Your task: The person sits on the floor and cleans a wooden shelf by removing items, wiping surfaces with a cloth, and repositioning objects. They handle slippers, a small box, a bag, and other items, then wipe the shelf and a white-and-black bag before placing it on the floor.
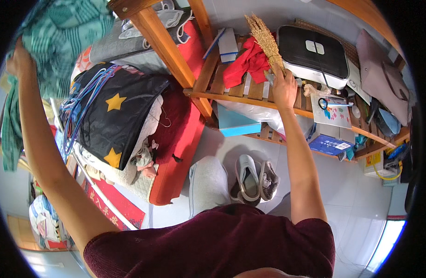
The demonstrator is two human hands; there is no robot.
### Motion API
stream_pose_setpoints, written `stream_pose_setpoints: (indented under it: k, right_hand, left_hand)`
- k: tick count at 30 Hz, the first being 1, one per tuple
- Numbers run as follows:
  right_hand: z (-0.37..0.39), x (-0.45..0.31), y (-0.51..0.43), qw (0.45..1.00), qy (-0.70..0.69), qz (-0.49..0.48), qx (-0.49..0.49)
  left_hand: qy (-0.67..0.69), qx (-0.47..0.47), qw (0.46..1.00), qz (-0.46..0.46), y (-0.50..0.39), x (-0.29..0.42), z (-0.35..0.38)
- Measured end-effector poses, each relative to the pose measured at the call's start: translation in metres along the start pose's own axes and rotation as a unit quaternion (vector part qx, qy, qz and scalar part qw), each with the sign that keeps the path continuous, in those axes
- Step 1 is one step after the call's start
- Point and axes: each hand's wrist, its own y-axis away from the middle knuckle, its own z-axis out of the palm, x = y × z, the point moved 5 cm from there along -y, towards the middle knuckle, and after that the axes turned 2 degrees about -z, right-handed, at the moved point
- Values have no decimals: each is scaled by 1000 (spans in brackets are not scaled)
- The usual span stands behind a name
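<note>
At the upper left, my left hand (21,60) grips a green plaid cloth (68,38), which hangs down on both sides of my wrist. My right hand (284,87) is over the slatted wooden shelf, with its fingers around the lower end of a bundle of dried stalks (266,38). The stalks lie against a crumpled red cloth (246,62). Just right of them sits a black-topped white device (313,57). Some small items under and beside my right fingers are partly hidden.
A bed with a red edge (174,173) holds a dark star-patterned cloth (108,107) and a bunch of wire hangers (89,93). A wooden post (164,45) stands between bed and shelf. Shoes (249,177) are on the floor. A light blue box (237,121) sits on the lower shelf.
</note>
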Motion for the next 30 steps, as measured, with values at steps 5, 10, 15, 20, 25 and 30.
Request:
stream_pose_setpoints:
  k: [5, 10, 15, 20, 25, 30]
  right_hand:
    - [0, -1, 1, 1000, -3, 2, 0]
    - [-3, -1, -1, 1000, -7, -1, 19]
    - [-3, -1, 0, 1000, -12, 17, -16]
    - [-5, -4, -1, 1000, -3, -1, 5]
    - [-3, -3, -1, 1000, -5, -4, 9]
    - [-1, -1, 0, 1000, -5, -5, 6]
  left_hand:
    - [-7, -148, 985, -91, 4, -97, 127]
    - [-161, -442, 828, -305, 115, -216, 180]
    - [-108, -406, 879, -225, 166, -257, 181]
    - [86, -252, 923, -277, 199, -194, 143]
    - [85, -78, 989, 96, 324, -58, 65]
    - [113, -458, 880, 61, 498, -36, 116]
